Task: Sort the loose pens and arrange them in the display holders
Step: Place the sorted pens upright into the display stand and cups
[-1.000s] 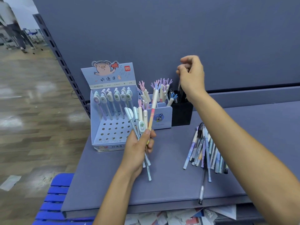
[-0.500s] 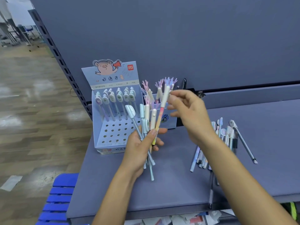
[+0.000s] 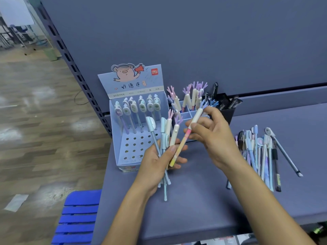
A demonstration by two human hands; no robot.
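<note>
My left hand (image 3: 159,161) grips a bundle of several pens (image 3: 165,138) upright above the grey shelf. My right hand (image 3: 212,133) pinches one antler-topped pen (image 3: 185,137) with a pink and yellow barrel, tilted, its lower end still among the bundle. Behind them stands a pale blue pig display box (image 3: 134,124) with a row of capped pens at its back and open holes in front. To its right is a blue holder (image 3: 187,114) of antler pens, then a black holder (image 3: 224,105) with dark pens. A pile of loose pens (image 3: 261,156) lies right of my right arm.
The grey shelf (image 3: 194,200) backs onto a grey panel. A blue plastic stool (image 3: 77,216) stands below the shelf's left front corner. Wooden floor stretches to the left. One thin pen (image 3: 284,152) lies apart at the pile's right.
My right hand came down from the black holder to the bundle, took the pink and yellow antler pen by its upper part and is drawing it out to the right.
</note>
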